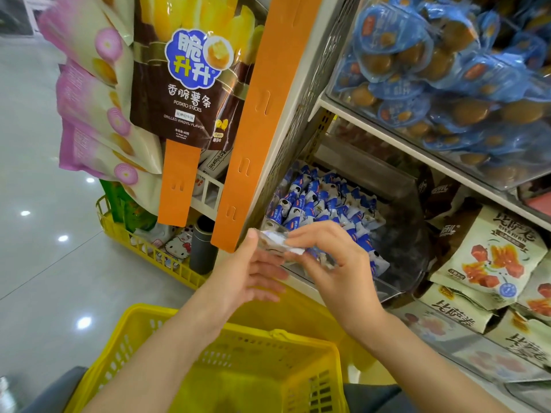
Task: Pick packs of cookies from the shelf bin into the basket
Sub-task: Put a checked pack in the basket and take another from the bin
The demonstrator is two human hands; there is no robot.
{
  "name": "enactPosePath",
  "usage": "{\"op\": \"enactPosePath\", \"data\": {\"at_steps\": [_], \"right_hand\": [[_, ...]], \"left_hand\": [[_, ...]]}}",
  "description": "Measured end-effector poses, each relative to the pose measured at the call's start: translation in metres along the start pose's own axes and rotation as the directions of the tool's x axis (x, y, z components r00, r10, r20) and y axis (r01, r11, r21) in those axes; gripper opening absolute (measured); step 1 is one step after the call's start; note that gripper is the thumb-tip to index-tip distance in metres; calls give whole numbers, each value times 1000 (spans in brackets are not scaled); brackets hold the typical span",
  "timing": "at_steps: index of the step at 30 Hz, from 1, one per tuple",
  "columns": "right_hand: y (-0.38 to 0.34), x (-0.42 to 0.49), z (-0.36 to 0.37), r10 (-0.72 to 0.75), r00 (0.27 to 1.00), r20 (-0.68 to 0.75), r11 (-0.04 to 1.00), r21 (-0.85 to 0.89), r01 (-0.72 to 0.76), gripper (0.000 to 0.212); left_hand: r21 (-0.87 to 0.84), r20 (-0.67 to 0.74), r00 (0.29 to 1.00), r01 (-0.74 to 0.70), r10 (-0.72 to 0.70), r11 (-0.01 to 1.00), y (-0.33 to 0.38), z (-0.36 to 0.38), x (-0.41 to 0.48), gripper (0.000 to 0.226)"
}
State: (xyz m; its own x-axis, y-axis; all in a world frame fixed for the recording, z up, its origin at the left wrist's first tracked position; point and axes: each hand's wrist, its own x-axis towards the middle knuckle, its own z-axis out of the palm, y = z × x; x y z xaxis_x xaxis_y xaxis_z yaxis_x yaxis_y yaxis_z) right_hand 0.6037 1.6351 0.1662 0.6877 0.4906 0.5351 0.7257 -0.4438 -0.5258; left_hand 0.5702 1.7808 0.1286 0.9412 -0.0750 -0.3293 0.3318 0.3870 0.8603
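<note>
Pinching a cookie pack (275, 244), your right hand (335, 263) is hovering over your spread left hand (247, 281); basket (140, 320) at six o'clock.

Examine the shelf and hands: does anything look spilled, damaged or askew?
Nothing stands out. The packs lie jumbled but inside their bin; the right hand pinches one pack, apparently intact.

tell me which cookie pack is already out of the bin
The cookie pack pinched by the right hand, with the left hand touching its end, just in front of the shelf bin; the other packs lie heaped inside it.
</note>
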Motion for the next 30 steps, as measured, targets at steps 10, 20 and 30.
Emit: {"op": "enactPosePath", "data": {"at_steps": [10,20,30], "right_hand": [[-1,-9,-6,16,958,287,1000,1,-17,27],[-2,3,-5,599,719,353,534,493,-687,16],[-3,-3,16,579,794,188,716,349,-605,14]], "left_hand": [[65,-121,969,-210,216,976,-1,-4,-2,25],[469,-103,871,-383,480,796,-11,-1,0,21],[719,-53,763,-419,644,555,-19,0,-1,25]]}}
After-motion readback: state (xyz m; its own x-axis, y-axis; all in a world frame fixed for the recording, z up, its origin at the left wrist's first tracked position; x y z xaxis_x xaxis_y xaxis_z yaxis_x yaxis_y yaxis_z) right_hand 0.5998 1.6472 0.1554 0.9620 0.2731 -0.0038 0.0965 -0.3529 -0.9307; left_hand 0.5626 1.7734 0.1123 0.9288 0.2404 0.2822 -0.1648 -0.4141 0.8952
